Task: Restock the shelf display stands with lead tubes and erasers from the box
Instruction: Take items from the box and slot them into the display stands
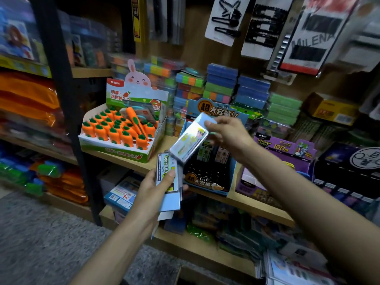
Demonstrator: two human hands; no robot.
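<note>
Head view: my right hand (228,136) is closed on one lead tube (190,140) by its upper end, tilted, just above the stand (207,177) on the shelf (257,200). My left hand (158,188) is clamped round the box (168,182) — thumb across its face. I judge the tube light, rigid and slick — best pinched on its long edges, not the glossy front.

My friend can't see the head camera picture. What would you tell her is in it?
Right hand holds a clear lead tube tilted over a blue display stand on a wooden shelf; left hand holds a blue box below. A carrot display sits left of the stand.
</note>
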